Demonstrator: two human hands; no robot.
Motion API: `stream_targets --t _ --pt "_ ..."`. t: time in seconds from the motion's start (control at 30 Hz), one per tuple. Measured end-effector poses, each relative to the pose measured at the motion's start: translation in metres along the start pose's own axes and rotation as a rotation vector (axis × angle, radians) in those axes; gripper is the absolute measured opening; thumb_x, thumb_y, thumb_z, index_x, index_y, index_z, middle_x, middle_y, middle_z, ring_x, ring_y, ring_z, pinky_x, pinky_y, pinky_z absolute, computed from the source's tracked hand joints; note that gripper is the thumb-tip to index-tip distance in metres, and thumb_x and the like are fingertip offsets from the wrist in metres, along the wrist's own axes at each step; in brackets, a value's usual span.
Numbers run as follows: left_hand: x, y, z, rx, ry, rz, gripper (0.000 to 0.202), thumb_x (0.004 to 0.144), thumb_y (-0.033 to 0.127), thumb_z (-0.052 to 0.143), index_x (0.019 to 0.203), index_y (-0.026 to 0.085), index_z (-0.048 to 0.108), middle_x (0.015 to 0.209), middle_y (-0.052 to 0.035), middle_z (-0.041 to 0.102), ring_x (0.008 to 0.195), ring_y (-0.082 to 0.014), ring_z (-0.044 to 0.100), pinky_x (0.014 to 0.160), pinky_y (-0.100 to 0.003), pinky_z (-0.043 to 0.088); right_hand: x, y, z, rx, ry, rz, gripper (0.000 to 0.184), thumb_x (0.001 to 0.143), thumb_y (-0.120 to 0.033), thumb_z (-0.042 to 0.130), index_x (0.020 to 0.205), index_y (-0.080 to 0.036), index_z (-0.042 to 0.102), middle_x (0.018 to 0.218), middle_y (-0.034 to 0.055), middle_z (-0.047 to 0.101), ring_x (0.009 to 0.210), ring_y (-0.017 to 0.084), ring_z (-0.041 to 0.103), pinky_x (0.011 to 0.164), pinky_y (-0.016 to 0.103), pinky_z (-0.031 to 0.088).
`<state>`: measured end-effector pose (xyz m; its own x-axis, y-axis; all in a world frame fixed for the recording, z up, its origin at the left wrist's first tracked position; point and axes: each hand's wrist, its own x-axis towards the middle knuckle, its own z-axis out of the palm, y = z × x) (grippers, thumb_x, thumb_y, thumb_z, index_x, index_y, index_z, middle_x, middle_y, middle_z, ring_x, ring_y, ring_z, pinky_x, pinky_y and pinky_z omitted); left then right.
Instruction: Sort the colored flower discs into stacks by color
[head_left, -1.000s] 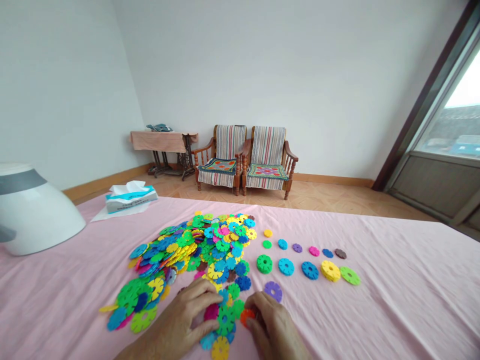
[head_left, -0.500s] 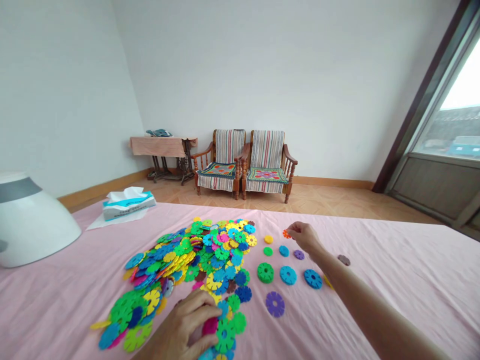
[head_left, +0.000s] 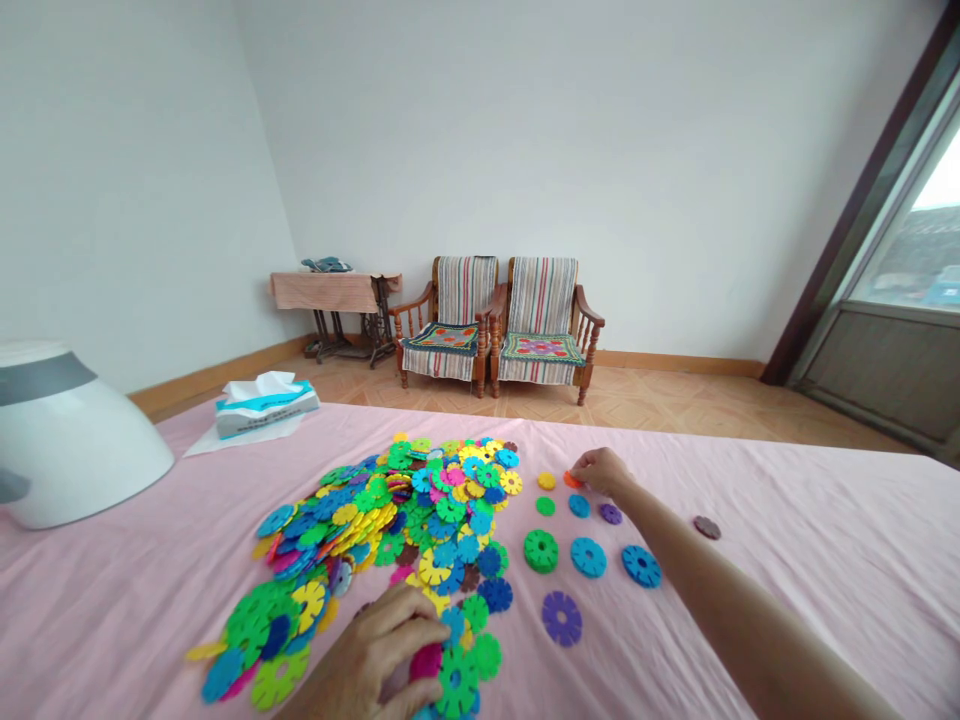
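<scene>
My right hand is at the far side of the pink-covered table, pinching a small orange notched plastic disc just right of a yellow disc. Below its fingers lies a small blue disc; a purple disc is near the wrist. At the near edge of a large multicoloured pile of discs, my left hand is curled, with a magenta disc between thumb and fingers. A green disc lies against the thumb side.
Larger green, blue and purple discs lie between my hands. A brown disc is right of my forearm. At left stand a tissue box and a white-grey object. Two armchairs are beyond the table.
My right hand has brought the orange disc down and slightly left, closer to the yellow disc. My left hand stays at the pile. The whole view has shifted slightly.
</scene>
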<state>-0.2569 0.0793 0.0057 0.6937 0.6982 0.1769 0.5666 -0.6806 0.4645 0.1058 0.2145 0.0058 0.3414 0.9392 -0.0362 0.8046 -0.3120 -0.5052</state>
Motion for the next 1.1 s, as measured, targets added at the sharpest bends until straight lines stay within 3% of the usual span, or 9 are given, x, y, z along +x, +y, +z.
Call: stream_targets --t 0.1,0.23,0.43,0.6,0.8,0.93,1.1 --pt "0.000 0.001 -0.001 0.001 0.010 0.004 0.025 0.086 0.033 0.063 0.110 0.028 0.064 0.107 -0.0035 0.065 0.100 -0.0178 0.062 0.089 -0.026 0.049 -0.001 0.001 0.003 -0.062 -0.098 0.066 0.026 0.091 -0.034 0.057 0.110 -0.017 0.060 0.111 0.0058 0.061 0.092 0.018 0.061 0.079 0.037 0.053" --pt "0.000 0.002 0.000 0.001 0.037 0.007 0.025 0.084 0.029 0.066 0.109 0.028 0.065 0.106 -0.0025 0.065 0.100 -0.0175 0.062 0.088 -0.025 0.049 -0.002 0.001 0.005 -0.108 -0.128 0.094 0.023 0.090 -0.034 0.058 0.103 -0.016 0.062 0.105 0.0047 0.064 0.091 0.018 0.062 0.081 0.038 0.051" --pt "-0.001 0.003 0.000 0.007 0.074 0.036 0.025 0.083 0.028 0.067 0.108 0.029 0.065 0.106 -0.0023 0.066 0.099 -0.0169 0.062 0.087 -0.024 0.050 -0.006 0.000 0.004 -0.100 -0.066 0.076 0.019 0.086 -0.034 0.063 0.090 -0.016 0.064 0.090 0.0025 0.066 0.084 0.017 0.062 0.077 0.036 0.050" --pt "-0.002 0.000 0.000 -0.010 0.163 0.061 0.023 0.086 0.025 0.064 0.108 0.028 0.066 0.099 -0.0022 0.068 0.093 -0.0152 0.064 0.085 -0.023 0.050 -0.021 -0.003 -0.006 -0.041 0.056 -0.021 0.008 0.079 -0.023 0.060 0.079 -0.017 0.065 0.081 0.0042 0.069 0.082 0.020 0.064 0.067 0.028 0.043" --pt "0.001 -0.004 0.001 -0.001 0.415 -0.003 0.015 0.090 0.021 0.056 0.098 0.024 0.068 0.090 -0.0029 0.069 0.088 -0.0152 0.064 0.079 -0.022 0.051 -0.081 -0.018 -0.016 0.065 0.088 -0.302 0.010 0.081 -0.020 0.053 0.081 -0.019 0.063 0.083 0.0032 0.068 0.078 0.016 0.062 0.070 0.024 0.042" --pt "0.003 -0.003 0.000 -0.008 0.438 -0.035 0.013 0.090 0.022 0.055 0.091 0.022 0.068 0.086 -0.0029 0.069 0.082 -0.0144 0.066 0.074 -0.021 0.052 -0.138 -0.027 -0.006 0.154 0.025 -0.520 0.013 0.082 -0.019 0.050 0.078 -0.020 0.062 0.077 0.0025 0.065 0.071 0.016 0.061 0.069 0.027 0.042" --pt "0.004 0.001 0.000 0.004 0.398 0.013 0.015 0.089 0.018 0.054 0.090 0.022 0.069 0.084 -0.0020 0.070 0.082 -0.0146 0.065 0.075 -0.022 0.051 -0.189 -0.034 0.021 0.191 -0.060 -0.597 0.015 0.078 -0.011 0.050 0.081 -0.020 0.062 0.078 0.0020 0.063 0.074 0.018 0.059 0.072 0.031 0.040"
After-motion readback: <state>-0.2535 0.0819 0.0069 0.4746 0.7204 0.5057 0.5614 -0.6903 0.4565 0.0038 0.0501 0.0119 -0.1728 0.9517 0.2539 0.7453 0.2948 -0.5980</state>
